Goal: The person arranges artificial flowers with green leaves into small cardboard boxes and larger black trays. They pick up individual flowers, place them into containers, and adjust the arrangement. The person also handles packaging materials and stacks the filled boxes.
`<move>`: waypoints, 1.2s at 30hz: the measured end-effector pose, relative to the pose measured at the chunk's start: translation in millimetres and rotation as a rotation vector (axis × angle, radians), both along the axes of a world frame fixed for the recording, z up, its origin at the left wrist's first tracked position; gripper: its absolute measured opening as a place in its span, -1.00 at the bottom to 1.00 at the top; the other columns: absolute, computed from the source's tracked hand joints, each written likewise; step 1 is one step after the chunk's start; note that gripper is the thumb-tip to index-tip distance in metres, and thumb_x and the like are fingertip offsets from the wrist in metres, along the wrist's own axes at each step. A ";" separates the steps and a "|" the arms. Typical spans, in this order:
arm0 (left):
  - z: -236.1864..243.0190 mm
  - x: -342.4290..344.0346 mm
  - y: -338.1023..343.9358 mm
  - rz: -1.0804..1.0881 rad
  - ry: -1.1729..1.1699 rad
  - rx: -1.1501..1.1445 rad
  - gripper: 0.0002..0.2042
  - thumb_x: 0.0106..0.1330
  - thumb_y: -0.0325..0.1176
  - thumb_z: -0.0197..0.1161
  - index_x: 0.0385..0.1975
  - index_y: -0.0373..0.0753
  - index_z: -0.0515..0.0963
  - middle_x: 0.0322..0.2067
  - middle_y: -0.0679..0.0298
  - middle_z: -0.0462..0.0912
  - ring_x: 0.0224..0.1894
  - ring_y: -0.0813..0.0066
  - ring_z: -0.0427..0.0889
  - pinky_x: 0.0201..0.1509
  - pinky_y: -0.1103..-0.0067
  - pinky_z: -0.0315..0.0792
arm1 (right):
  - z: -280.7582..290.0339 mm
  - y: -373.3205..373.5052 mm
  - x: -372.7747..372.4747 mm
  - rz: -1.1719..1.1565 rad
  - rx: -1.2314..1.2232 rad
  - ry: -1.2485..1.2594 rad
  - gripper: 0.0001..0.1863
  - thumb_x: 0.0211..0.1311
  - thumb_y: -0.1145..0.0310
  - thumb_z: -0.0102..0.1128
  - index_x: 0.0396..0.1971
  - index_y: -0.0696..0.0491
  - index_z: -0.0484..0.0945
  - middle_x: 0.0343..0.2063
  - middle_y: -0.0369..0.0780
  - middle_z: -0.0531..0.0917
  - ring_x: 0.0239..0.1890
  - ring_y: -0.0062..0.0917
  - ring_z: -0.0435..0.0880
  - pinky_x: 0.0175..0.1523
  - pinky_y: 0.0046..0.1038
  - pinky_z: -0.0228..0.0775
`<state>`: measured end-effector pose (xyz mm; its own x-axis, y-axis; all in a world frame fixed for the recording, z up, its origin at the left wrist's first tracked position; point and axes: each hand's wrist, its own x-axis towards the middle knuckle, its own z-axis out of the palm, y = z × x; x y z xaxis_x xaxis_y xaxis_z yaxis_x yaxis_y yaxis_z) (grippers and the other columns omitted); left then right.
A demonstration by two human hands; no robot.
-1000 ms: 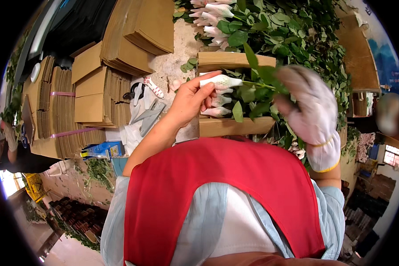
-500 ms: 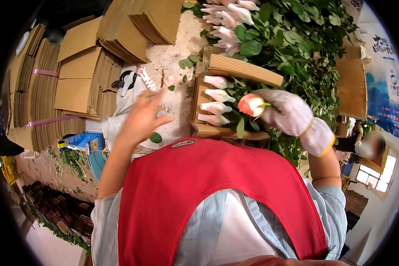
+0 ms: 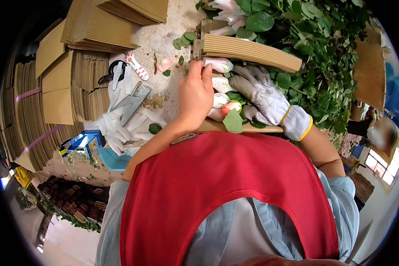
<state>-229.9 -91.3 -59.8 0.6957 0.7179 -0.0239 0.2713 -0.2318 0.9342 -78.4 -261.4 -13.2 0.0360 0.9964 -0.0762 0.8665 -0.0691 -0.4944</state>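
Note:
My bare left hand [image 3: 196,93] is closed, thumb and fingertips pinching the narrow end of a white foam net sleeve [image 3: 219,64] around a flower head. More net-sleeved flower heads [image 3: 221,84] lie in a row below it, partly behind that hand. My right hand [image 3: 261,93], in a grey-white work glove with a yellow cuff edge, has its fingers stretched out flat over the stems beside the row. An orange-and-cream rose [image 3: 231,107] without a sleeve lies at the near end, close to the gloved thumb; a green leaf [image 3: 232,121] covers part of it. Its stem is hidden.
A ribbed cardboard piece [image 3: 252,52] borders the row's far side. Leafy stems [image 3: 314,57] are heaped at right. Left of my hands lie loose white foam sleeves [image 3: 113,131], a metal hinge-like tool [image 3: 135,103], a paw-patterned handle [image 3: 137,67] and stacked cardboard [image 3: 93,80].
My left hand has moved right, from over the table to the far sleeved flower. The gloved hand has shifted left and stretched its fingers; the rose is now lower, at the row's near end.

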 end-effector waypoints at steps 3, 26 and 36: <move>-17.7 -7.7 -1.1 -0.015 -0.141 0.014 -0.82 0.54 -0.33 0.22 -0.19 -0.35 0.55 -0.59 0.16 0.59 -0.61 0.52 0.46 -0.50 0.48 0.34 | -2.3 3.3 -3.0 -0.043 -0.049 -0.025 -0.15 -0.12 0.41 0.37 0.33 -0.02 0.36 0.38 -0.05 0.33 0.37 0.04 0.33 0.44 0.17 0.12; 13.4 -39.3 45.9 -0.234 -0.134 -0.305 -0.86 0.39 -0.41 0.38 -0.20 -0.36 0.73 -0.39 0.24 0.77 -0.36 0.58 0.65 -0.24 0.59 0.52 | -1.2 1.0 -3.8 -0.012 -0.050 -0.027 -0.18 -0.03 0.30 0.41 0.33 0.03 0.36 0.40 -0.05 0.29 0.45 -0.01 0.25 0.49 0.15 0.04; -45.1 -42.4 23.8 -0.344 -0.129 -0.341 -0.77 0.39 -0.46 0.37 0.00 -0.36 0.71 -0.37 0.30 0.76 -0.32 0.65 0.65 -0.21 0.65 0.54 | 1.5 1.7 -6.4 0.013 -0.067 -0.073 -0.21 0.18 0.03 0.29 0.36 0.07 0.29 0.42 0.08 0.25 0.43 0.15 0.24 0.47 0.21 0.05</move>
